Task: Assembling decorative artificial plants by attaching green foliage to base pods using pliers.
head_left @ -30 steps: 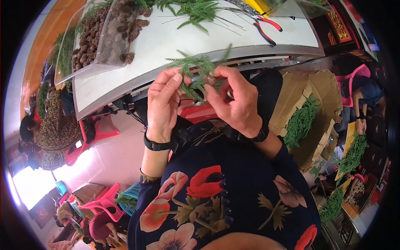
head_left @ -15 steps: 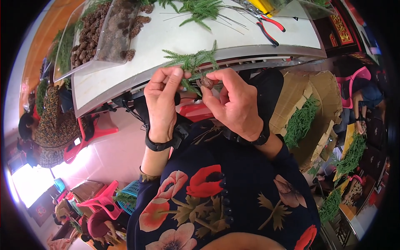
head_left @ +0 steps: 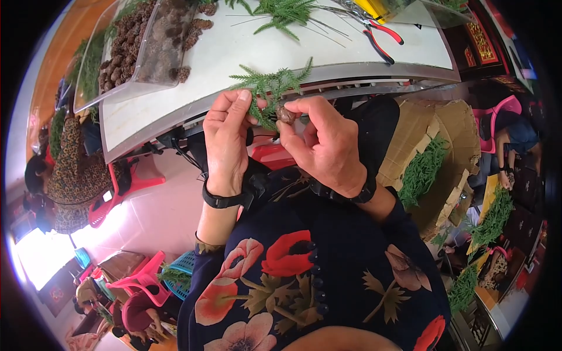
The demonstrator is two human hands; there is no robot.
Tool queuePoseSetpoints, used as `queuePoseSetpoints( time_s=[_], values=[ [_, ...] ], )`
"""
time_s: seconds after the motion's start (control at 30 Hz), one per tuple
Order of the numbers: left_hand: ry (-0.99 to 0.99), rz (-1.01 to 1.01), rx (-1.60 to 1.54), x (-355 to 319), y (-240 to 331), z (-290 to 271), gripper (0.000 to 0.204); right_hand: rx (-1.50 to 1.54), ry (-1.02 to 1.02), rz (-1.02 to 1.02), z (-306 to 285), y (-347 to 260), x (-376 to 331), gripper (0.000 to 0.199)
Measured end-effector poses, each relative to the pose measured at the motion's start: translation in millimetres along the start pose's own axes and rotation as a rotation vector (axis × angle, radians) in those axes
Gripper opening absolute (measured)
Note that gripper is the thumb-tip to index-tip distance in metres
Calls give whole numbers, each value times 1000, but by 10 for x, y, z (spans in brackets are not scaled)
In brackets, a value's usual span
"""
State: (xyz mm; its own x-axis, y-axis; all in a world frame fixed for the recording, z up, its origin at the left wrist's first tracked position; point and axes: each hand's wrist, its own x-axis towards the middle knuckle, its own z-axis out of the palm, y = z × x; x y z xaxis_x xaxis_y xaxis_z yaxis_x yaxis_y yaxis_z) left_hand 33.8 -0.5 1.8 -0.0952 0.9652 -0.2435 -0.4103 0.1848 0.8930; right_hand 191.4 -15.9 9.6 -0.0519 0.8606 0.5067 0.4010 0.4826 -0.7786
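Just in front of the table's near edge, my left hand (head_left: pixel 227 134) pinches a green artificial pine sprig (head_left: pixel 274 88) between thumb and fingers. Its branches fan out away from me, over the table edge. A brown pine cone (head_left: pixel 285 114) sits against the sprig's right side. My right hand (head_left: pixel 328 140) grips that cone between thumb and forefinger, the other fingers curled. Whether the cone is fastened to the sprig I cannot tell.
Ahead is a white-topped table (head_left: pixel 234 52). On it lie pliers (head_left: pixel 379 42) with red and black handles, more pine sprigs (head_left: pixel 284 14), thin wires and a clear bin of pine cones (head_left: pixel 123 52). A torn cardboard box (head_left: pixel 451 134) holding greenery stands at my right. Other people work nearby.
Both hands have shifted slightly, and the sprig has turned a little. More of the pine cone now shows beside my right thumb and forefinger.
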Motion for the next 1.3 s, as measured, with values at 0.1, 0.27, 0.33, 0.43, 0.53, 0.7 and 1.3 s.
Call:
queuePoseSetpoints(
  time_s=[0.1, 0.27, 0.33, 0.43, 0.53, 0.7, 1.3],
  values=[
    [17, 2, 5, 5, -3, 0, 13, 10, -11, 17, -21, -23, -11, 24],
    [29, 61, 70, -21, 2, 33, 12, -22, -23, 4, 40, 50, -3, 25],
    [2, 41, 67, -31, -7, 34, 12, -28, -15, 5, 67, 70, 2, 25],
    [-27, -13, 47, -47, -5, 43, 14, -7, 0, 2, 86, 81, 6, 24],
    [-42, -66, 20, -51, 33, 45, 17, -70, -21, -29, 85, 108, 9, 25],
    [-142, -127, 12, -12, 72, 14, 16, -164, -37, -145, 52, 131, 3, 27],
    [2, 179, 169, -215, -185, 137, 10, -85, -53, -53, 92, 64, -65, 24]
  ],
)
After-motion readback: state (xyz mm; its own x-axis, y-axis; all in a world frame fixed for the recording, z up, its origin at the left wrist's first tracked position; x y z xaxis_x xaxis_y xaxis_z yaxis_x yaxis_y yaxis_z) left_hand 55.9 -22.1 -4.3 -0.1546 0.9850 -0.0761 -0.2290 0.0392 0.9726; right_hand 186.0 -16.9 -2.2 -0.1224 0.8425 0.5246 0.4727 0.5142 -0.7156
